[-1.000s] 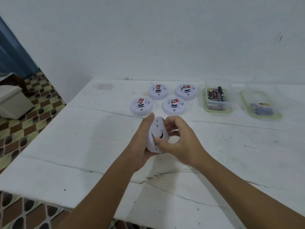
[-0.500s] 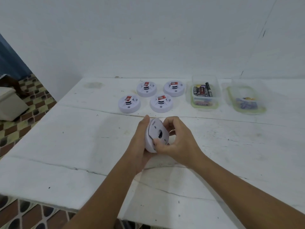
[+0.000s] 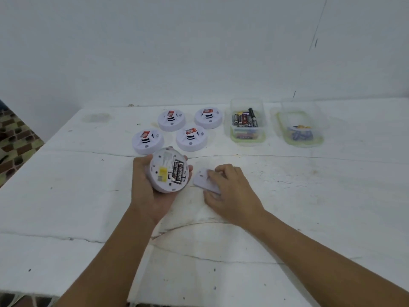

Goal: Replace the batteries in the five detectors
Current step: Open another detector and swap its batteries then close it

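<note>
The back cover (image 3: pixel 204 181) is off now: my right hand (image 3: pixel 228 191) is pressing it to the worktop (image 3: pixel 309 207), fingers curled over it. My left hand (image 3: pixel 150 187) is cradling the opened detector (image 3: pixel 169 172), fingers wrapped round, old batteries (image 3: pixel 178 172) exposed for removal.

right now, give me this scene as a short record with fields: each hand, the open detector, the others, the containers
left hand: holds the open detector, back side up
open detector: two black batteries seated in its bay
right hand: grips the white cover at the table
other detectors: four, face up on the table
near container: holds many batteries
far container: a few small items, unclear
</note>
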